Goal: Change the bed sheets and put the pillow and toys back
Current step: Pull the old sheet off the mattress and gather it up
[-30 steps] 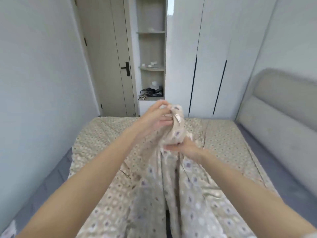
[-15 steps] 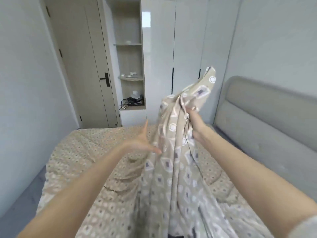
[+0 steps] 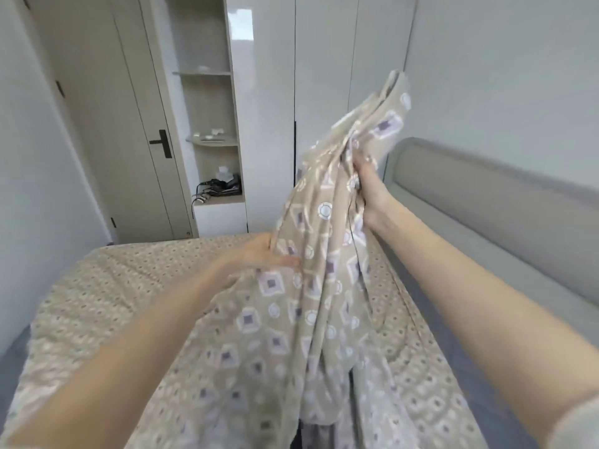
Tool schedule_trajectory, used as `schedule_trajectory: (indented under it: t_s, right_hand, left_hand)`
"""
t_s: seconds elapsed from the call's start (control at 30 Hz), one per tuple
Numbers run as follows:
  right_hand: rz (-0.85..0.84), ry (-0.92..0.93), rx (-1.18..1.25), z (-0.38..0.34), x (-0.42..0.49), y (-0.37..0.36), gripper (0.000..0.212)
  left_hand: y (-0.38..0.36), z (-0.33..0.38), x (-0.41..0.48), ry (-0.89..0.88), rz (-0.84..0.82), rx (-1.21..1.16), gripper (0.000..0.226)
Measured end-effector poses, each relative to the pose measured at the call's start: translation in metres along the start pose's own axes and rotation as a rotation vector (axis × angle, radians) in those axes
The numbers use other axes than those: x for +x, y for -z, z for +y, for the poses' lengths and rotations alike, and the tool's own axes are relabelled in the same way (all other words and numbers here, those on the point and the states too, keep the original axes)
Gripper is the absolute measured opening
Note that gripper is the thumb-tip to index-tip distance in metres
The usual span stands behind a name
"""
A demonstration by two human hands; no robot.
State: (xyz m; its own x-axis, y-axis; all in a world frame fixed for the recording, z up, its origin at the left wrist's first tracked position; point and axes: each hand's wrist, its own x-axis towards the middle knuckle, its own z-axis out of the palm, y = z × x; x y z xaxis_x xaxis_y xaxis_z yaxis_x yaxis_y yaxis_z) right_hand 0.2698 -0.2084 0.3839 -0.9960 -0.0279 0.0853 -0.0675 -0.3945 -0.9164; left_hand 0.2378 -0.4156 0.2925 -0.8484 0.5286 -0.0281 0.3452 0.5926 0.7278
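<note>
The right hand (image 3: 366, 183) is gripping a bunched corner of the patterned bed sheet (image 3: 291, 319), its fingers curled tight round the cloth. Over the past second it has been lifting that corner from centre up toward 1 o'clock. The left hand (image 3: 256, 254) has left the bunch and is running down the hanging fold at centre, too blurred to tell whether its fingers are pinching or merely touching. This is probably a search for an edge to spread over the bed (image 3: 13, 348). At 11 o'clock the shelf niche (image 3: 207, 102) is holding small items and tangled cables (image 3: 215, 187).
</note>
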Motion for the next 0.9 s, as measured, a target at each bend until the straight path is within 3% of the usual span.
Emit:
schedule_trajectory:
  t_s: [0.03, 0.2, 0.33, 0.47, 0.6, 0.7, 0.77, 0.8, 0.9]
  right_hand:
    - [0.021, -0.022, -0.027, 0.000, 0.000, 0.006, 0.044]
    - [0.167, -0.203, -0.215, 0.031, -0.003, 0.046, 0.031]
    - [0.195, -0.400, -0.469, 0.060, -0.011, 0.085, 0.016]
    - [0.158, -0.549, -0.614, 0.082, -0.023, 0.105, 0.014]
    - [-0.038, -0.593, -0.885, 0.088, -0.026, 0.106, 0.063]
    - [-0.160, -0.540, -0.895, 0.089, -0.027, 0.099, 0.094]
    - [-0.182, -0.508, -0.903, 0.094, -0.025, 0.091, 0.110]
    - [-0.187, -0.478, -0.906, 0.097, -0.022, 0.087, 0.104]
    - [-0.089, -0.330, -0.976, 0.112, -0.012, 0.082, 0.053]
  left_hand:
    - [-0.004, -0.002, 0.004, -0.019, 0.030, 0.048, 0.035]
    - [-0.038, -0.021, 0.017, 0.107, 0.079, 0.285, 0.036]
    - [-0.033, -0.019, 0.009, 0.232, 0.304, 0.021, 0.048]
    - [-0.021, 0.002, 0.011, 0.192, 0.482, -0.083, 0.053]
    - [-0.017, 0.028, 0.019, 0.087, 0.463, -0.177, 0.030]
    - [-0.011, 0.049, 0.022, 0.025, 0.442, -0.229, 0.042]
    - [-0.009, 0.060, 0.023, -0.033, 0.384, -0.258, 0.037]
    - [-0.008, 0.065, 0.022, -0.046, 0.362, -0.253, 0.033]
    - [-0.004, 0.067, 0.023, -0.071, 0.345, -0.291, 0.025]
